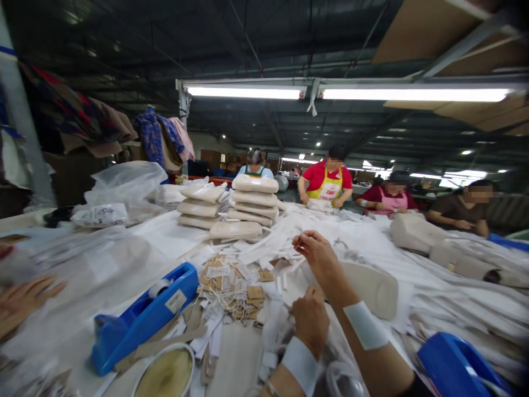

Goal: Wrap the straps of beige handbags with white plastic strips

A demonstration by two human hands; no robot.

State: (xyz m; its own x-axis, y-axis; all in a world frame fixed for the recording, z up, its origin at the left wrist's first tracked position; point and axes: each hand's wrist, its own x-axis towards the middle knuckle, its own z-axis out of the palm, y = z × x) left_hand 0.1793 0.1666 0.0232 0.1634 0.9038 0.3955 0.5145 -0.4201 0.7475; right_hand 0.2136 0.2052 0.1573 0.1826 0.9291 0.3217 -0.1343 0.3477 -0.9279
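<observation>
My right hand (320, 256) is raised over the table with thumb and fingertips pinched together. Whatever is between them is too small to make out. Below and nearer to me, my left hand (311, 320) is closed, its fingers curled away from view over white material. Pale patches cover both wrists. Just right of my hands lies a beige padded item (374, 286), partly behind my right forearm. To the left spreads a heap of brown and white hang tags (235, 289) with white strings.
A blue tape dispenser (144, 317) and a round tub (167, 372) stand left; another blue dispenser (458, 364) sits at lower right. Stacked beige items (254, 199) rise behind the tags. Another person's hand (27, 300) rests on plastic at far left. Several co-workers work across the table.
</observation>
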